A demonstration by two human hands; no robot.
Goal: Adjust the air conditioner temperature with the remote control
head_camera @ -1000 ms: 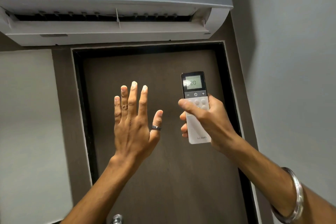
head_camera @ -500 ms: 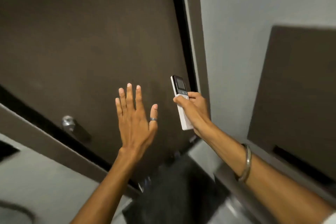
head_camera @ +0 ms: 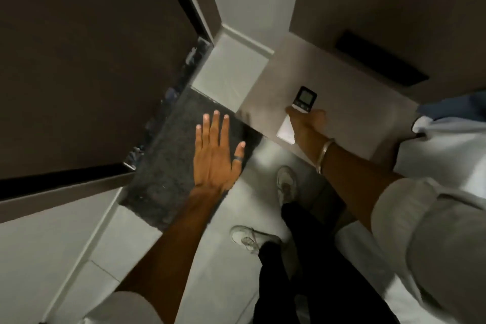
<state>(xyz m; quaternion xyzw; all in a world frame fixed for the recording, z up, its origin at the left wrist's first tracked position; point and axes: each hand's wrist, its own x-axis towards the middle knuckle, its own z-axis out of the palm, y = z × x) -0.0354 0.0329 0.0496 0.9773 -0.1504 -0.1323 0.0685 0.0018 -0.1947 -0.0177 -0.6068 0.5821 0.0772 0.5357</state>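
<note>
The right hand (head_camera: 306,119) has its fingers wrapped round the remote (head_camera: 305,98), thumb across the buttons; the left hand (head_camera: 217,155) is spread flat, holding nothing, over the dark mat (head_camera: 168,166). The adjusting looks finished or paused, so next likely comes lowering the remote. The air conditioner is out of view and the screen unreadable

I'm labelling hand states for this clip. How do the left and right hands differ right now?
The left hand is open, fingers spread, holding nothing; the right hand is closed around the remote control. The left wears a dark ring on the thumb; the right arm carries a metal bangle at the wrist. Both reach forward.
</note>
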